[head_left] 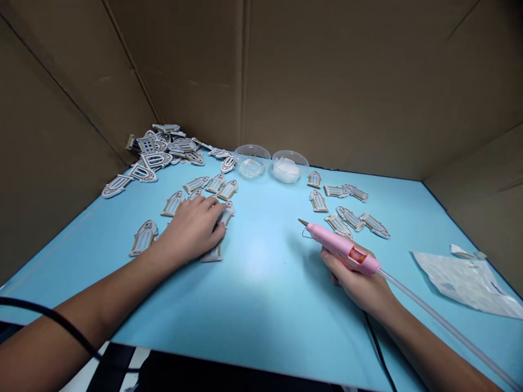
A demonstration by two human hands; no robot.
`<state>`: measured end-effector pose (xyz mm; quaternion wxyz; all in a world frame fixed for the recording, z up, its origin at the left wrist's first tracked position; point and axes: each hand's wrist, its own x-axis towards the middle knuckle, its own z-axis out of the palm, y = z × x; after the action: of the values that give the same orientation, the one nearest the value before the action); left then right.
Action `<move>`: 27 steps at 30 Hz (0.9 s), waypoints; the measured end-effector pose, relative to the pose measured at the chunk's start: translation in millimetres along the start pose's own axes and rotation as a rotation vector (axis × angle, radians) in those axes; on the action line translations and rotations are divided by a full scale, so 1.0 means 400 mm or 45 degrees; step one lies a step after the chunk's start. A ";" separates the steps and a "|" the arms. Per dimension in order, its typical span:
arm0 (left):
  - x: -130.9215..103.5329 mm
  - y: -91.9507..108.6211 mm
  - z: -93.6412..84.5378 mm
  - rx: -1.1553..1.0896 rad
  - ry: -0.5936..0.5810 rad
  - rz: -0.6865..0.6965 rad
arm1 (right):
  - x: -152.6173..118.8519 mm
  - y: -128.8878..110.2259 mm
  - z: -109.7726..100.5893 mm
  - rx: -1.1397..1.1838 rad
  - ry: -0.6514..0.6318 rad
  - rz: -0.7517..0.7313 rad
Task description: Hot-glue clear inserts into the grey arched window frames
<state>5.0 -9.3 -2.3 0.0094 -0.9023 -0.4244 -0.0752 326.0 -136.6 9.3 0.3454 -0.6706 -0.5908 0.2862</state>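
Observation:
My right hand [355, 275] is wrapped around a pink hot glue gun [339, 245], its metal nozzle pointing up and left above the table. A long clear glue stick [445, 324] sticks out of the gun's back end. My left hand [196, 226] reaches over a group of small arched window-shaped pieces, white and grey with gold edges. Its thumb and index finger are apart, close to one arched piece [227, 211]. Another piece [213, 253] lies partly under that hand, and more are partly hidden by it. Whether the fingertips touch a piece, I cannot tell.
A heap of arched pieces [159, 149] lies at the back left. Two clear plastic cups [252, 163] stand at the back, one with white material [286, 170]. Several arched pieces [350, 218] lie right. A plastic bag [466, 280], black cables [378, 348] and cardboard walls [327, 81] surround.

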 end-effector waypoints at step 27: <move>-0.020 0.080 0.034 -0.660 -0.204 0.359 | -0.011 0.029 0.047 -0.070 -0.539 -0.496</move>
<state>26.4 -34.9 -15.5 -0.2443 -0.9277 -0.2610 -0.1076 317.5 -139.3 -11.4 0.2446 -0.4789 -0.7750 0.3320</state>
